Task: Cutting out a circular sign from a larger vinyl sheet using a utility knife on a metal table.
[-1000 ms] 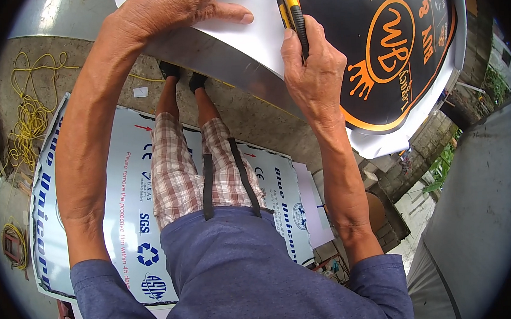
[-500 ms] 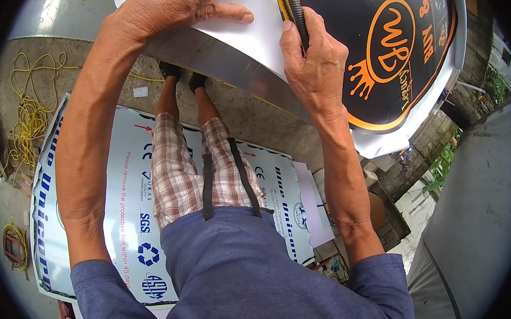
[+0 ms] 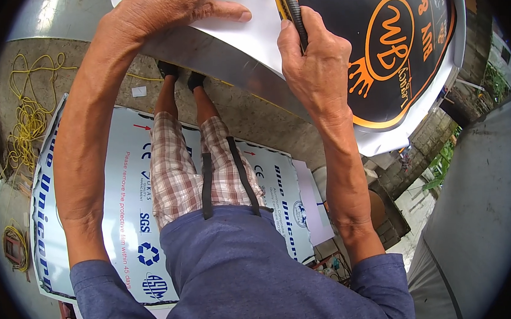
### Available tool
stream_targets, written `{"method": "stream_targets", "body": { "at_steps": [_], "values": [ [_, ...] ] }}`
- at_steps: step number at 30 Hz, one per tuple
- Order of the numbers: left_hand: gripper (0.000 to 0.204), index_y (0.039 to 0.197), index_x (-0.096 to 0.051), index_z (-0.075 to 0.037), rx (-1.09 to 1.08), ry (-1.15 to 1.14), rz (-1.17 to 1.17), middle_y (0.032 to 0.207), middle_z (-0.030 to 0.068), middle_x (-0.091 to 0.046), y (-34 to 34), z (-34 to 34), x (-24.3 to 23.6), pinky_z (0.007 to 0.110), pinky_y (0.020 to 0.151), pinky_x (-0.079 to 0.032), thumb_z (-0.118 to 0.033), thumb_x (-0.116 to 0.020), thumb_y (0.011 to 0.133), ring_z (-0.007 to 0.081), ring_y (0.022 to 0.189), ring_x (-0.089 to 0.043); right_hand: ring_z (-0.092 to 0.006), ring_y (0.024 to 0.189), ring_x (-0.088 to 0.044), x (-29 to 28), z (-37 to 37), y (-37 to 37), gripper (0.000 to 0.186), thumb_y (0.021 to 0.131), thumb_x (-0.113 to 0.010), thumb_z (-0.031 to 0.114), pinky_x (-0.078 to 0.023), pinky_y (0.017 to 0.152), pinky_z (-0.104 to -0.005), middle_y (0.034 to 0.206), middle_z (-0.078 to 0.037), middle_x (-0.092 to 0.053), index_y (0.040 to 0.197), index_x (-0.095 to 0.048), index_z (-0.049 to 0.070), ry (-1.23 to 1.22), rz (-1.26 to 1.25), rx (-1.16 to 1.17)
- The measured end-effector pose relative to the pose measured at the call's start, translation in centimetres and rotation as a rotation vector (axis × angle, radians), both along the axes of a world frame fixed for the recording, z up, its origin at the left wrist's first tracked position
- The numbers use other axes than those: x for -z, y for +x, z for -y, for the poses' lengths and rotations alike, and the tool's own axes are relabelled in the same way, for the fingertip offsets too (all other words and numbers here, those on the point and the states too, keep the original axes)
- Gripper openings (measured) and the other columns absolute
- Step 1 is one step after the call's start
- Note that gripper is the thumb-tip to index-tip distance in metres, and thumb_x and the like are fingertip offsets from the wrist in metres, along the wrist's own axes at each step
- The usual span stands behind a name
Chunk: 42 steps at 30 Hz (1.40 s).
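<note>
Cord (image 3: 25, 144), yellow and thin, lies in loose tangled loops on the concrete, well to the left of my left hand (image 3: 190, 8). Nearer, below that hand and partly behind my forearm, a flat panel (image 3: 117, 238) spreads out, its pale blue protective film smooth and printed, with dark, ragged edging; I'd guess the film is left on to keep the face from scratches. My left hand reaches over at the top with the thumb stretched out away from the palm; the fingers run out of view, so I cannot tell whether they grip anything. It seems placed there to steady the white sheet (image 3: 254, 39), smooth and pliable, between my hands. Just under that sheet shows a grey, dully shining worktop (image 3: 208, 57), hard and likely metal.

My right hand (image 3: 317, 62) is closed firmly round a utility knife (image 3: 297, 25), black ribbed grip with yellow parts, thumb laid along the handle, presumably for control. Its tip is cut off by the upper edge. Right beside the knuckles, to their right, lies the black graphic (image 3: 381, 102), glossy, curve-edged, with orange border and lettering, its white margin rippling outside.
</note>
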<state>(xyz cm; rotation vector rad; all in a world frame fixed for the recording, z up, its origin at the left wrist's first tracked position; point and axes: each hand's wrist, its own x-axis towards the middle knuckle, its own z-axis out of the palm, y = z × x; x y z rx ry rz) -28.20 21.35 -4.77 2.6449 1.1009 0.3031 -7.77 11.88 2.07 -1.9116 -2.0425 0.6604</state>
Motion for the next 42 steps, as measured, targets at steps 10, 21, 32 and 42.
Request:
{"method": "stream_targets", "body": {
  "at_steps": [10,21,32,42],
  "values": [
    [0.085,0.154,-0.046,-0.042,0.045,0.057,0.155,0.172,0.0101,-0.021,-0.7,-0.2,1.5,0.061,0.128,-0.002,-0.081,-0.064,0.08,0.0428,0.158,-0.009,-0.0286,0.047,-0.064,-0.7,-0.2,-0.5,0.017,0.095,-0.063,0.004,-0.047,0.044,-0.0386,0.057,-0.017,-0.059,0.085,-0.052,-0.003,-0.037,-0.001,0.008],
    [0.085,0.154,-0.046,-0.041,0.047,0.027,0.092,0.172,0.0105,-0.019,-0.7,-0.1,0.9,0.061,0.128,-0.002,-0.084,-0.059,0.082,0.043,0.158,-0.007,-0.0161,0.045,-0.053,-0.1,0.1,-0.3,0.01,0.096,-0.065,0.006,-0.043,0.047,-0.0325,0.057,-0.009,-0.054,0.097,-0.061,-0.002,-0.004,0.009,0.038],
    [0.088,0.154,-0.046,-0.04,0.025,0.028,0.031,0.173,0.0092,-0.019,-0.7,0.0,0.8,0.061,0.128,-0.001,-0.084,-0.061,0.08,0.0418,0.158,-0.006,-0.0158,0.045,-0.052,-0.2,0.1,-0.6,0.009,0.096,-0.065,0.006,-0.043,0.047,-0.0327,0.057,-0.009,-0.054,0.096,-0.061,-0.002,0.005,0.01,0.031],
    [0.087,0.154,-0.047,-0.039,0.031,-0.076,0.0,0.172,0.0108,-0.02,-0.5,-0.2,-0.9,0.062,0.128,-0.001,-0.082,-0.063,0.08,0.0434,0.158,-0.007,-0.0343,0.054,-0.067,-1.0,-0.3,-0.4,0.017,0.094,-0.063,0.004,-0.05,0.049,-0.0421,0.066,-0.019,-0.064,0.086,-0.051,-0.003,-0.043,0.059,-0.01]
  ]
}}
